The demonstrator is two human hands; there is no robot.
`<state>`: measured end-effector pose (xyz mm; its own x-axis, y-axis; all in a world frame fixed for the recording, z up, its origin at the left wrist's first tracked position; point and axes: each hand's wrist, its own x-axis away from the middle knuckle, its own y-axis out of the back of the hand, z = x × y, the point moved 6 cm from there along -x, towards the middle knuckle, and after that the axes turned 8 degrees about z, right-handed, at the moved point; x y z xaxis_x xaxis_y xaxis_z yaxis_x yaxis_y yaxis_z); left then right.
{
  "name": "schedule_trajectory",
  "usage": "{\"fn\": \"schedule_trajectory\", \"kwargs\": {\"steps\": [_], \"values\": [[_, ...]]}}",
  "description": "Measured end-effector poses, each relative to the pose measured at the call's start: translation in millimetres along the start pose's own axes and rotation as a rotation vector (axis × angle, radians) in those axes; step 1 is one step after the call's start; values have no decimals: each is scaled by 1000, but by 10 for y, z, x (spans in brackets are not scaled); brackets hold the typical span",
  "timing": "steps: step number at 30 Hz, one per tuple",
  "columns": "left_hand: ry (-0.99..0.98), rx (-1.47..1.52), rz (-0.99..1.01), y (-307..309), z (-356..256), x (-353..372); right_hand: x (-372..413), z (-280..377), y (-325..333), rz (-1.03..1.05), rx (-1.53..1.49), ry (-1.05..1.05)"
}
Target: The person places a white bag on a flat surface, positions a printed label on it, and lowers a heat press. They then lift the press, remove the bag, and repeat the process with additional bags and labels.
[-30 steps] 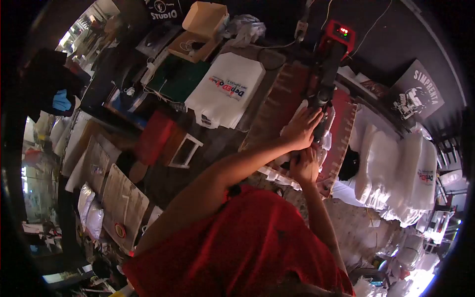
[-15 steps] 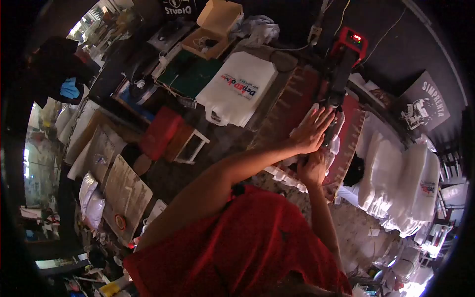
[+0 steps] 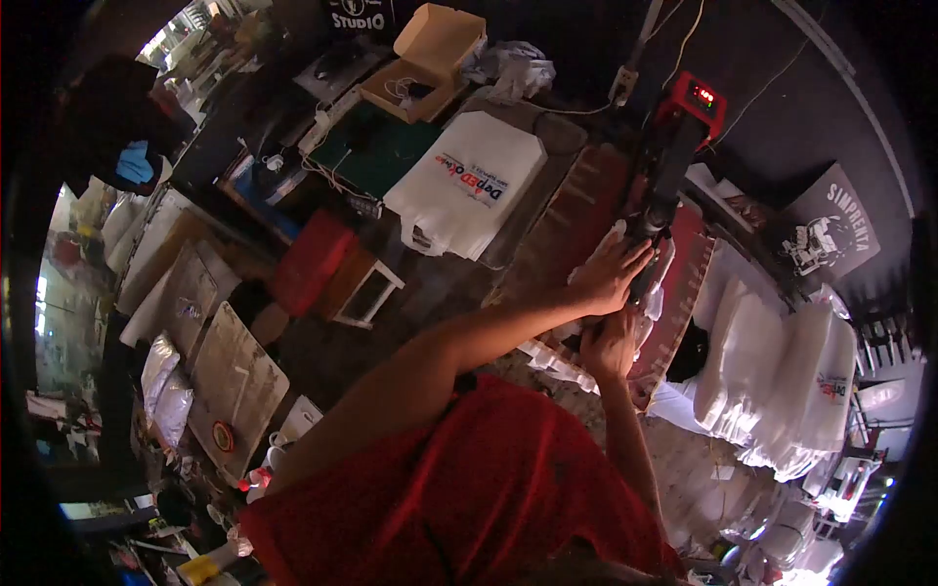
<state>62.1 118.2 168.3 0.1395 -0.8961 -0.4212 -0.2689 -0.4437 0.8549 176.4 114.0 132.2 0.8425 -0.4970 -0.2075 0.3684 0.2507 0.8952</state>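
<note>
My left hand (image 3: 608, 280) lies with its fingers stretched out over a dark part of the press (image 3: 666, 166), a black machine with a red display box. Just below it, my right hand (image 3: 608, 349) rests close against the same spot; its fingertips are partly hidden. White plastic (image 3: 657, 293) shows around the dark part under both hands. Beneath the press spreads a worn red mat (image 3: 674, 332). To the left lies a stack of white printed bags (image 3: 479, 181).
More white bags (image 3: 782, 376) hang over the right side. An open cardboard box (image 3: 420, 78) stands at the back on a dark green board (image 3: 366, 151). A red stool (image 3: 313, 262) is at the left. A SIMPRENTA sign (image 3: 831, 230) leans against the wall.
The whole view has shifted slightly. My left hand's fingers sit a little lower beside the press arm, and both hands stay close together there.
</note>
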Motion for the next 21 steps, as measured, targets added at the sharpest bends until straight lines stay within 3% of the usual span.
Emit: {"fn": "schedule_trajectory", "kwargs": {"steps": [2, 3, 6, 7, 10, 11, 12, 14, 16, 18, 21], "values": [[-2, 32, 20, -44, -2, 19, -9, -28, -70, 98, -42, -2], [1, 41, 29, -71, -6, 36, 8, -56, -102, -2, 17, 111], [-24, -4, 8, -77, 16, 15, 42, -74, -98, -78, 44, 47], [23, -40, -4, -13, -4, 24, 8, 0, -36, 70, 24, -9], [34, -74, 0, 114, -46, 30, -20, 80, 31, -20, -26, 113], [10, -68, -24, 107, -54, 35, -16, 1, -28, 101, -82, -28], [-17, -56, -45, 89, -72, 32, -14, -28, -38, 86, -78, -46], [-27, 2, -30, 45, -57, -11, 14, -46, -44, 33, 10, -15], [27, -9, -12, 29, -70, 5, 29, -107, -75, 61, -96, -77], [14, 65, -31, -78, -12, -10, 37, -90, -86, 59, 7, 37], [17, 22, -20, -117, -19, -15, 37, -106, -44, 56, -147, -22]]}}
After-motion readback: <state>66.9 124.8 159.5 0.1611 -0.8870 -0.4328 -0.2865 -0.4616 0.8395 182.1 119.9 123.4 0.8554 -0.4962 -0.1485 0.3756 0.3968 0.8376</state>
